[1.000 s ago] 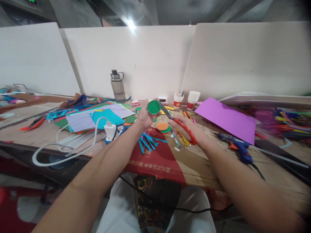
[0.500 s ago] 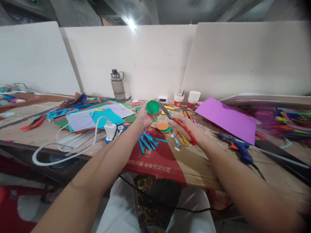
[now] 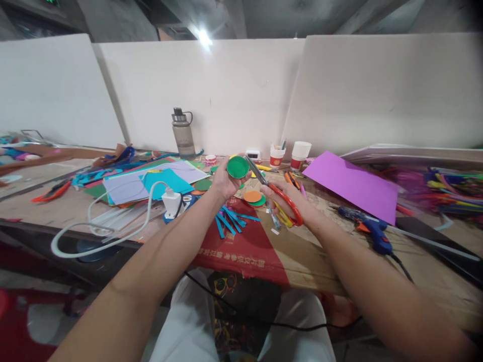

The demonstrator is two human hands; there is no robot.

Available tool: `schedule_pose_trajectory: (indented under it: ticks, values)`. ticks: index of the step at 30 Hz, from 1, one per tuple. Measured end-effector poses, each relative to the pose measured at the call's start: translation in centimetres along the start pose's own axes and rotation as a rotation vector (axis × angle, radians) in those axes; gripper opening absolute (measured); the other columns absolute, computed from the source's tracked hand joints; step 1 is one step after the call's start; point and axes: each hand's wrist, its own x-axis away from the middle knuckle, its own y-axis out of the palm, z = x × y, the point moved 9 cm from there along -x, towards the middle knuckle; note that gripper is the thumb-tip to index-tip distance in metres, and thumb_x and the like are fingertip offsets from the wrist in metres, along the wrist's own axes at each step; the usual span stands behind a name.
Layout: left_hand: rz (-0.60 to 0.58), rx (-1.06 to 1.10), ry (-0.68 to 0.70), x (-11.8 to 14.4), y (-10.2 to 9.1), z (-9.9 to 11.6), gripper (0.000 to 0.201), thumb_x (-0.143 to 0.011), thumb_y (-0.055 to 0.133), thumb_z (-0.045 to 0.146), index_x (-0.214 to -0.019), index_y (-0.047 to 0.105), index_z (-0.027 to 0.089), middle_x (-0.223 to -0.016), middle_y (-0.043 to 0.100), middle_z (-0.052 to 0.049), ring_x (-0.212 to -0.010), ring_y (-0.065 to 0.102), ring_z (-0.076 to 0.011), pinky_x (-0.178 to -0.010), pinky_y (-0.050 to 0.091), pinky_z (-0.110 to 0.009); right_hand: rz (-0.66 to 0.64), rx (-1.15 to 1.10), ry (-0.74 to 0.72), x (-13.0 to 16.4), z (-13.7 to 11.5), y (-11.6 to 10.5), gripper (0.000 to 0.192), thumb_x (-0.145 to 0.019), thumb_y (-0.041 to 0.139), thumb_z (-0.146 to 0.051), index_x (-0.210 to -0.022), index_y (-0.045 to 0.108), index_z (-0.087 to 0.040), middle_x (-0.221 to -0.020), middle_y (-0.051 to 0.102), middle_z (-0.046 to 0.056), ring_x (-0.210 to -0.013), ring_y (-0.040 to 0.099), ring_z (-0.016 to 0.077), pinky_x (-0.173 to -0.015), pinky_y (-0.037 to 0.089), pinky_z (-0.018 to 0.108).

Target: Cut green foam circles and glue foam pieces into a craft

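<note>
My left hand [image 3: 228, 182] is closed around a small green cup [image 3: 237, 167], its round mouth turned toward me. In my right hand [image 3: 289, 193] is a pair of scissors [image 3: 285, 201] with red handles. Their blades point up and left and reach the right edge of the cup; whether they bite into it I cannot tell. Below the scissors lie orange and green paper discs [image 3: 252, 196]. Blue paper strips [image 3: 230, 221] with some purple lie under my left wrist. Yellow-handled scissors [image 3: 284, 215] rest on the cardboard below my right hand.
At the back stand a grey water bottle [image 3: 183, 133], a cup of pens [image 3: 277, 157] and stacked paper cups [image 3: 300, 153]. Coloured sheets [image 3: 124, 188] and a white plug with cable [image 3: 171, 202] are on the left. A purple sheet [image 3: 352, 183] and a blue glue gun [image 3: 377, 236] lie right.
The red scissor handles have shifted slightly to the left in my right hand. My left hand and the green cup stay in nearly the same place.
</note>
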Motion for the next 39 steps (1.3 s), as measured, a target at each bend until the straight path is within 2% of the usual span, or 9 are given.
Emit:
schedule_pose_trajectory:
  ticks: [5, 10, 14, 20, 26, 39]
  values:
    - [-0.024, -0.011, 0.0, 0.2, 0.4, -0.1, 0.028, -0.093, 0.044, 0.031, -0.09, 0.067, 0.015, -0.08, 0.073, -0.007, -0.092, 0.071, -0.0219, -0.086, 0.056, -0.04, 0.009, -0.008, -0.066, -0.3, -0.2, 0.0, 0.032, -0.085, 0.058, -0.053, -0.098, 0.058, -0.023, -0.062, 0.056, -0.003, -0.053, 0.06, 0.0147, -0.052, 0.051, 0.026]
    - [-0.048, -0.062, 0.06, 0.1, 0.5, 0.2, 0.029, -0.093, 0.045, 0.033, -0.09, 0.068, 0.015, -0.081, 0.074, -0.006, -0.092, 0.071, -0.0207, -0.086, 0.056, -0.038, -0.007, 0.0, -0.114, -0.2, -1.0, 0.1, 0.031, -0.085, 0.059, -0.051, -0.099, 0.056, -0.023, -0.066, 0.056, -0.003, -0.059, 0.061, 0.0148, -0.057, 0.052, 0.026]
    - [-0.062, -0.08, 0.104, 0.1, 0.5, 0.6, 0.027, -0.09, 0.053, 0.037, -0.09, 0.069, 0.015, -0.084, 0.075, -0.006, -0.089, 0.071, -0.0188, -0.085, 0.056, -0.034, -0.027, -0.027, -0.048, 0.3, -1.2, 0.3, 0.03, -0.085, 0.058, -0.051, -0.092, 0.053, -0.023, -0.064, 0.056, -0.004, -0.052, 0.06, 0.0136, -0.05, 0.05, 0.024]
    - [-0.079, -0.096, 0.098, 0.3, 0.8, 0.6, 0.034, -0.086, 0.059, 0.047, -0.092, 0.069, 0.015, -0.091, 0.075, -0.009, -0.095, 0.07, -0.0198, -0.085, 0.054, -0.032, -0.057, -0.112, 0.026, 0.8, -0.9, 0.4, 0.033, -0.084, 0.057, -0.055, -0.082, 0.048, -0.023, -0.054, 0.05, -0.006, -0.038, 0.05, 0.0108, -0.036, 0.041, 0.021]
    - [-0.14, -0.138, 0.108, 0.4, 1.2, 0.5, 0.036, -0.086, 0.059, 0.048, -0.095, 0.069, 0.014, -0.095, 0.075, -0.011, -0.104, 0.068, -0.0236, -0.089, 0.053, -0.035, -0.074, -0.062, 0.01, 0.9, -1.2, 0.4, 0.037, -0.085, 0.056, -0.056, -0.073, 0.046, -0.023, -0.055, 0.054, -0.004, -0.039, 0.051, 0.0111, -0.036, 0.041, 0.022]
    - [-0.179, -0.148, 0.088, 1.0, 2.1, 0.3, 0.034, -0.087, 0.058, 0.045, -0.099, 0.069, 0.014, -0.1, 0.075, -0.012, -0.105, 0.067, -0.0234, -0.09, 0.052, -0.035, -0.057, -0.069, -0.028, 1.2, -2.4, 0.2, 0.038, -0.087, 0.055, -0.054, -0.069, 0.043, -0.023, -0.05, 0.05, -0.005, -0.038, 0.049, 0.0108, -0.039, 0.04, 0.024]
